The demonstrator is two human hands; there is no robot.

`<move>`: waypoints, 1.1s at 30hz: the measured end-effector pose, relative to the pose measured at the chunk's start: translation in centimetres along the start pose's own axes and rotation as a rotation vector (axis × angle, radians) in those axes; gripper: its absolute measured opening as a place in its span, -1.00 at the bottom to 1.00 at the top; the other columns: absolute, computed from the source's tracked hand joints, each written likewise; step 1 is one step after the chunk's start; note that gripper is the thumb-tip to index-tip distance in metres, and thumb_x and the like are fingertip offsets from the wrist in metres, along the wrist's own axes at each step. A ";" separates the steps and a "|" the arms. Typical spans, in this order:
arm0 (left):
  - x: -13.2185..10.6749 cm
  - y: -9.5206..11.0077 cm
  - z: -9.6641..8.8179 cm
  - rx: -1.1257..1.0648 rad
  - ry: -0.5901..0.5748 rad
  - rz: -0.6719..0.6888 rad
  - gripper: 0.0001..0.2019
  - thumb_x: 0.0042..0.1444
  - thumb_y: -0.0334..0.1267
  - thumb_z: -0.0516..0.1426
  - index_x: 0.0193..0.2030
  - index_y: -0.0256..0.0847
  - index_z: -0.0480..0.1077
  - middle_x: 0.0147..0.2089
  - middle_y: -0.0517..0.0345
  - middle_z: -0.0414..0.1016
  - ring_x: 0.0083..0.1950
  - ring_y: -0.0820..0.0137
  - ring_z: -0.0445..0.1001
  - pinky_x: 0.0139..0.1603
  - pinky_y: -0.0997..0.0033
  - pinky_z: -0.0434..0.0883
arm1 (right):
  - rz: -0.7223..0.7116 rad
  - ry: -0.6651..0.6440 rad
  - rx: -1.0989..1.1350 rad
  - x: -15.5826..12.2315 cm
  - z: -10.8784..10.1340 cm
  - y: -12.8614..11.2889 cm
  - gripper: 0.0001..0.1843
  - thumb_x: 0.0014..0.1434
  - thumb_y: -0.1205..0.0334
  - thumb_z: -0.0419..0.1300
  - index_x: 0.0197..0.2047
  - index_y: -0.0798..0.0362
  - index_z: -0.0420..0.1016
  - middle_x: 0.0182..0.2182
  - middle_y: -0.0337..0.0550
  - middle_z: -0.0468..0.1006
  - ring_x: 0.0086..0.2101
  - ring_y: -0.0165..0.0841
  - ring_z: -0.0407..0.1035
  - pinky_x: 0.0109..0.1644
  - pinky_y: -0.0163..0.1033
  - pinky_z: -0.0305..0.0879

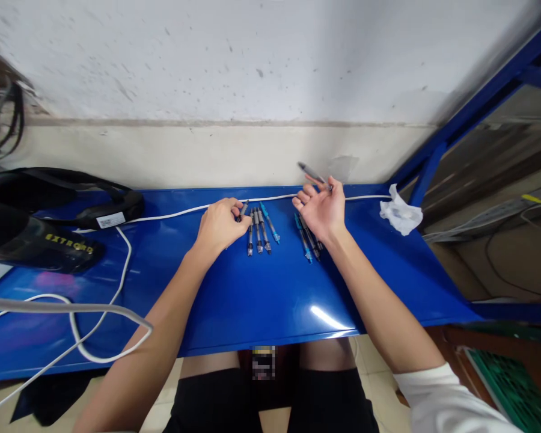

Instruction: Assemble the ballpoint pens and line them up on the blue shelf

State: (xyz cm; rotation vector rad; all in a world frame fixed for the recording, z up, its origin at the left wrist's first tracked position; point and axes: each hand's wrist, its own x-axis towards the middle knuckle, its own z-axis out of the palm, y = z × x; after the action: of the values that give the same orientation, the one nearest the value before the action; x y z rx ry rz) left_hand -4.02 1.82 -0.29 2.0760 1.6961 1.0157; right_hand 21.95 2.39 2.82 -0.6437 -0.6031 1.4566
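My left hand rests at the left end of a row of pens, its fingers closed round a dark pen that it partly covers. Beside it several black pens and one blue pen lie side by side on the blue table. My right hand is raised, palm turned up, pinching a grey-black pen that tilts up to the left. Below that hand lies a second group, with a blue pen and dark pens partly hidden by the wrist.
A white cable runs along the table's back by the wall and loops at the left. A black headset-like device sits at the left. Crumpled white tissue lies at the right, near a blue metal frame.
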 end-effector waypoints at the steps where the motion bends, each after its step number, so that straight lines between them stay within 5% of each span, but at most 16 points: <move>1: 0.0 0.2 -0.2 -0.036 0.029 0.002 -0.86 -0.01 -0.30 0.32 -0.26 -0.11 0.59 -0.36 0.14 0.60 -0.40 0.25 0.50 -0.26 0.22 0.42 | -0.043 -0.005 -0.070 -0.1 0.0 -0.1 -0.61 0.37 -0.25 0.26 -0.16 -0.09 0.53 -0.54 -0.37 0.34 -0.49 -0.35 0.29 -0.32 -0.21 0.41; 3: 0.1 0.7 -0.5 -0.137 0.099 0.006 -0.90 0.02 -0.31 0.30 -0.27 -0.12 0.59 -0.36 0.16 0.57 -0.42 0.31 0.47 -0.27 0.26 0.42 | -0.159 -0.013 -0.250 -0.4 -0.2 -0.3 -0.56 0.33 -0.30 0.33 -0.13 -0.08 0.61 -0.51 -0.33 0.42 -0.47 -0.36 0.32 -0.32 -0.23 0.39; 7: 0.0 1.5 -0.7 -0.325 0.194 0.009 -0.83 0.10 -0.32 0.28 -0.14 -0.15 0.59 -0.31 0.20 0.56 -0.43 0.40 0.46 -0.33 0.36 0.37 | -0.377 -0.082 -0.804 -2.1 -2.4 -1.5 -0.49 0.42 -0.33 0.27 0.08 -0.09 0.70 -0.12 -0.10 0.72 -0.13 -0.21 0.57 -0.04 -0.13 0.49; 10: -0.3 1.9 -0.6 -0.316 0.231 0.099 -0.80 0.14 -0.35 0.28 -0.08 -0.15 0.58 -0.23 0.16 0.56 -0.36 0.39 0.49 -0.26 0.36 0.41 | -0.477 -0.208 -1.296 -4.0 -5.2 -2.7 -0.52 0.56 -0.21 0.11 0.23 -0.11 0.66 0.09 0.00 0.70 0.10 -0.08 0.57 0.31 0.09 0.41; 14: -0.7 2.5 -0.1 -0.265 0.239 0.217 -0.77 0.24 -0.36 0.24 0.03 -0.14 0.56 -0.14 0.12 0.54 -0.28 0.35 0.50 -0.13 0.31 0.48 | -0.468 -0.238 -1.656 -6.5 -8.6 -3.1 -0.47 0.63 -0.07 -0.05 0.35 -0.05 0.58 0.19 0.14 0.62 0.16 0.00 0.54 0.31 0.14 0.43; 23: -1.6 2.8 0.8 -0.235 0.155 0.461 -0.66 0.48 -0.27 0.15 0.32 -0.09 0.52 0.15 -0.15 0.55 0.15 0.11 0.55 0.24 0.03 0.49 | -0.555 -0.197 -1.755 -8.5 -8.9 -2.3 -0.52 0.59 -0.10 0.08 0.28 -0.06 0.65 0.18 0.08 0.67 0.17 0.03 0.52 0.32 0.18 0.43; 33: -2.0 3.1 0.6 -0.160 0.174 0.599 -0.60 0.46 -0.39 0.11 0.26 0.09 0.61 0.15 -0.09 0.63 0.18 0.04 0.54 0.23 -0.12 0.47 | -0.562 -0.039 -1.729 -7.8 -10.1 -2.4 -0.63 0.53 -0.08 0.15 0.03 -0.03 0.68 -0.17 0.01 0.65 -0.13 -0.07 0.53 0.04 0.02 0.46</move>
State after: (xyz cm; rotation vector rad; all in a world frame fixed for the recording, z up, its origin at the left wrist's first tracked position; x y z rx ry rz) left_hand -1.51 -0.77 0.47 2.4997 1.0121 1.4785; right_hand 30.69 -5.80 -2.37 -1.5409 -1.8883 0.1029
